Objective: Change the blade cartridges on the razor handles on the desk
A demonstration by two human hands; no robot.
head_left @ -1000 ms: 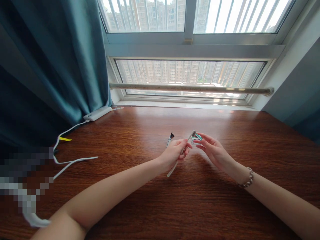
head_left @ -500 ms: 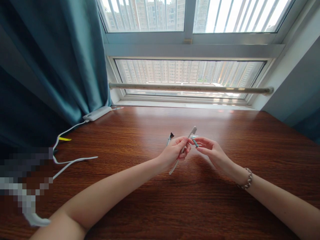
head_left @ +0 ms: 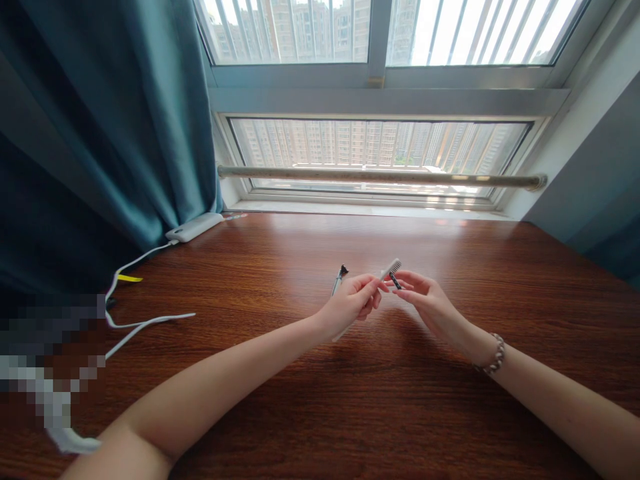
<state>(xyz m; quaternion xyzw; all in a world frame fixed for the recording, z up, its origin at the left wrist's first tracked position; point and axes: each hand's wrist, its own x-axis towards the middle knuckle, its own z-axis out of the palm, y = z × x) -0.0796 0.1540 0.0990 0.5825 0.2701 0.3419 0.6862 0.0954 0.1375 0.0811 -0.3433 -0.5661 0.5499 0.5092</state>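
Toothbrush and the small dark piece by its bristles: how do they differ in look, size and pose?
The toothbrush is pale; the small dark piece is mostly black. The toothbrush is long, the small dark piece much shorter. The toothbrush slants up rightward from the left hand, while the small dark piece slants down rightward at the right hand. Both are hand-held.

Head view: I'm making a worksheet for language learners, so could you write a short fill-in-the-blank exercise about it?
1. The left hand grips a toothbrush by its ____, not its head.
2. The right hand holds a small dark piece, and its wrist wears a ____.
3. The blue-green curtain hangs on the picture's ____ side.
4. Daylight enters beyond the wooden table through a barred ____.

Missing words: handle; bracelet; left; window.
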